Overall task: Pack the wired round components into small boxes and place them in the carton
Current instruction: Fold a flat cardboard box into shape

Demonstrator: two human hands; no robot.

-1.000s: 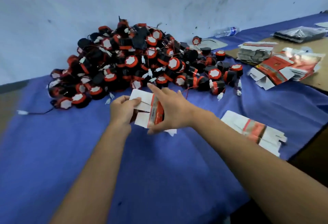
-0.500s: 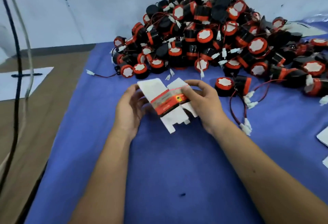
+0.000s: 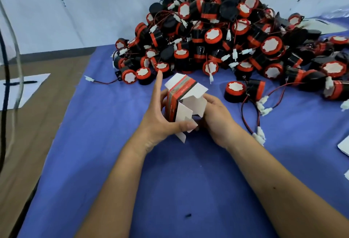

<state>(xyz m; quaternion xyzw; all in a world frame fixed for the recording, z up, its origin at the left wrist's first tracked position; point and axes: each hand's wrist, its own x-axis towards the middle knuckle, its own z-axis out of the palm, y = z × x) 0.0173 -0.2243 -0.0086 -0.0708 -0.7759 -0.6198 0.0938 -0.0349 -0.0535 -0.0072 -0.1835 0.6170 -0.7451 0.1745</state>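
Box: a small white carton blank with a red-and-black band (image 3: pixel 182 99), held above the blue-covered desk (image 3: pixel 188 190), half opened, flaps loose at both ends.
Left hand: (image 3: pixel 160 119) grips the box's left side, thumb pressed on the near flap, index finger pointing straight up toward the pile.
Right hand: (image 3: pixel 215 117) holds the box's right side; its fingers are curled behind the white flaps, mostly hidden.
Components: a heap (image 3: pixel 226 36) against the desk's far edge, black bodies with red caps; one loose pair (image 3: pixel 243 91) lies just right of the box, red wires trailing toward the near right.
Handling, box: light, thin card, likely to crease or buckle; best held by the side walls, with flaps folded along their scores.
Handling, component: rigid and probably fairly light; take it by the round body, not the wire, since leads tangle and may drag neighbours.
Carton: not in view.
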